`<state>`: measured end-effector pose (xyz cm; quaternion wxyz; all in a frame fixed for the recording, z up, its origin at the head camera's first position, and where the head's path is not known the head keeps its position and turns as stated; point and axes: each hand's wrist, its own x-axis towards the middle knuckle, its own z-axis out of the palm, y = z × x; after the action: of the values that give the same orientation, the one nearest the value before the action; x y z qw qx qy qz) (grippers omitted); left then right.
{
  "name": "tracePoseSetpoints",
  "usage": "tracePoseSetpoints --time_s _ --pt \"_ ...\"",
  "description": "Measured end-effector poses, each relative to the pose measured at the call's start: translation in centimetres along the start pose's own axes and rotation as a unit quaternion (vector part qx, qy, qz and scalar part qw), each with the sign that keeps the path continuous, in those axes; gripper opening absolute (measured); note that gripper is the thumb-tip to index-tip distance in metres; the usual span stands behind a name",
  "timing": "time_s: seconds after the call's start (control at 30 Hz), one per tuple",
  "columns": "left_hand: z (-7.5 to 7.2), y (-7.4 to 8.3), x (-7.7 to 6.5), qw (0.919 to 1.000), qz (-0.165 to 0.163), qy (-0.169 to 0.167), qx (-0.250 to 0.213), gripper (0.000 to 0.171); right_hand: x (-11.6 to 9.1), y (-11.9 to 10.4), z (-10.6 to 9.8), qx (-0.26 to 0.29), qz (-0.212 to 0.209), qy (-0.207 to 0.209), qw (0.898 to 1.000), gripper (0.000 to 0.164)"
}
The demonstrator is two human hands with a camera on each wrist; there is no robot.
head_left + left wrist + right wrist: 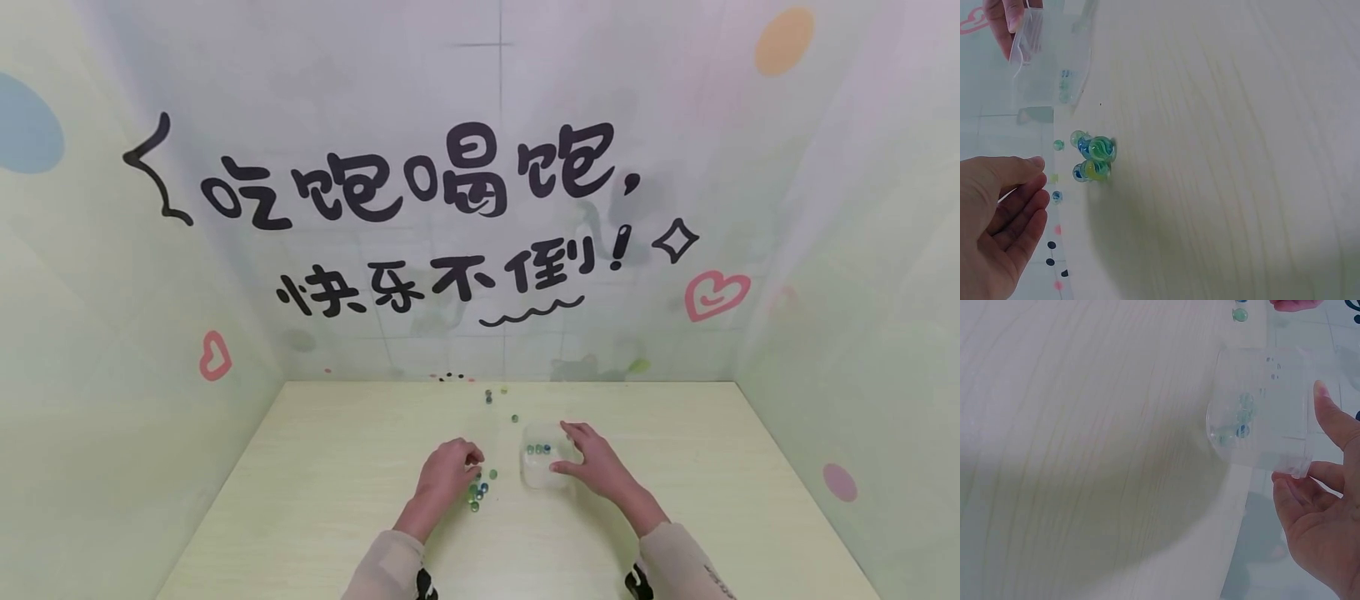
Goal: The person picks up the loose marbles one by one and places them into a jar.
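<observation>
Wall sheeting (pixel 90 292), pale green and printed, rises at nine o'clock, bearing a big light-blue round spot (pixel 30 125) and an outlined pink heart (pixel 213 356). Bold black brush-style Chinese lettering (pixel 472 279) spreads over the pale back wall at twelve o'clock, behind a table (pixel 300 500) of light wood grain. The left hand (pixel 447 471), coming from a cream sleeve (pixel 386 562), hovers at the ten o'clock side of a small bunch of round glass marbles (pixel 478 492), green and blue with swirls. Its fingers are bent, with thumb and index tip close together; whether a marble is pinched there I cannot tell. One green marble (pixel 492 474) lies at the bunch's one o'clock; toward twelve, near the table's far edge, lie two dark bluish marbles (pixel 488 397) and a yellow-green one (pixel 503 390). A lone green marble (pixel 514 418) rests at eleven o'clock from a clear plastic box-shaped container (pixel 536 479), which stands on the table at two o'clock from the bunch, with green and blue marbles (pixel 538 449) inside. At its three o'clock, the right hand (pixel 600 468) grips its side, thumb and fingers spread wide.
</observation>
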<state>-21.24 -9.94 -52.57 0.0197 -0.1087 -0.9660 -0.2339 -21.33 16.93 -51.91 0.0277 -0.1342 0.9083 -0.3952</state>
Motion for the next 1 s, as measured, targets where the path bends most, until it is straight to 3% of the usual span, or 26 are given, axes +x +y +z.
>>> tracePoseSetpoints --time_s 0.5,0.7,1.0 --pt "1.2 -0.8 -0.1 0.9996 -0.013 0.004 -0.026 0.011 0.1 0.3 0.1 0.008 -0.003 0.002 1.0 0.077" --pt "1.7 -1.7 -0.1 0.9944 -0.015 0.002 -0.104 0.013 0.1 0.3 0.1 0.007 -0.001 0.003 1.0 0.076" --pt "2.7 -3.3 0.0 0.9736 -0.003 0.011 -0.228 0.013 0.0 0.2 0.2 0.015 0.002 0.006 1.0 0.076"
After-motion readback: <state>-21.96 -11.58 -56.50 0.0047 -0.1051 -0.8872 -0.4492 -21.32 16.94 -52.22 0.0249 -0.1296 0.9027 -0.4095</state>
